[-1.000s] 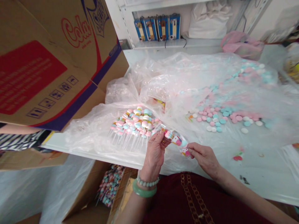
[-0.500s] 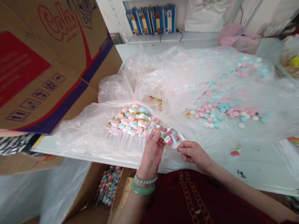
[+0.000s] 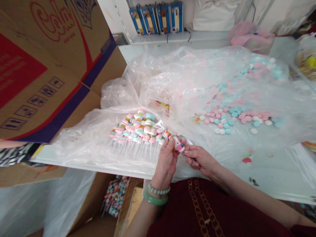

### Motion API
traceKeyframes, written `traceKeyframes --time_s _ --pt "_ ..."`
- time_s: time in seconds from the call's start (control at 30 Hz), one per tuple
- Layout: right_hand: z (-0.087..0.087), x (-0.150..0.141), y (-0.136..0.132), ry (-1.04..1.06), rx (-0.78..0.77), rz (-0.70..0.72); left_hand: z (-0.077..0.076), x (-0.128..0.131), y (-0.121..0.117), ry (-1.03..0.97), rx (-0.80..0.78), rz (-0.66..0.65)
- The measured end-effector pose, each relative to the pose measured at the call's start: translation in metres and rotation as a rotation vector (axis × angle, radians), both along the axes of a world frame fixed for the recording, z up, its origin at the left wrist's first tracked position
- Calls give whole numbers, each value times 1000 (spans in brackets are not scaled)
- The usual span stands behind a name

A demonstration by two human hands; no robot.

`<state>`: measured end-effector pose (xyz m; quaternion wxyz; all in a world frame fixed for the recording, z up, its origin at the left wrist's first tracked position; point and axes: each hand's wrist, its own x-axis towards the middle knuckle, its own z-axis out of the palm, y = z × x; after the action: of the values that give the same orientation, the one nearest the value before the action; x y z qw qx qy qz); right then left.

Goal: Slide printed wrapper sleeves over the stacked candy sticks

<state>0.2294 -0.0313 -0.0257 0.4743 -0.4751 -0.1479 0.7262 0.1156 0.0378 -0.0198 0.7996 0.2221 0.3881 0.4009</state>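
My left hand (image 3: 167, 161) and my right hand (image 3: 199, 158) meet near the front edge of the white table (image 3: 266, 177). Both pinch a small printed clear wrapper (image 3: 178, 144) with a pastel candy inside it. Just left of my hands lies a pile of wrapped lollipops (image 3: 138, 129) with white sticks, resting on clear plastic sheeting (image 3: 98, 138). Loose pink, blue and white candy discs (image 3: 227, 120) are scattered on the sheeting to the right.
A big cardboard box (image 3: 49, 65) with red lettering looms at the left. Below the table edge an open carton (image 3: 116, 197) holds more lollipops. Blue packages (image 3: 158, 16) stand on a back shelf, with a pink bag (image 3: 249, 34) nearby.
My right hand has moved left toward my left hand, and the wrapper between them has bunched up shorter. The view has shifted slightly.
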Motion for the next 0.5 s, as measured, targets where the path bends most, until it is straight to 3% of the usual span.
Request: traceKeyframes --time_s 0.2,0.37,0.43,0.5 --pt "-5 1 -4 -508 117 -34 -1 -8 9 64 -11 149" --pt "-7 -6 -1 -902 323 -49 2 -1 0 109 75 117" --pt "-6 -8 1 -885 358 -41 5 0 -2 115 52 80" --pt "-5 -8 1 -716 308 -14 7 -4 1 112 -19 8"
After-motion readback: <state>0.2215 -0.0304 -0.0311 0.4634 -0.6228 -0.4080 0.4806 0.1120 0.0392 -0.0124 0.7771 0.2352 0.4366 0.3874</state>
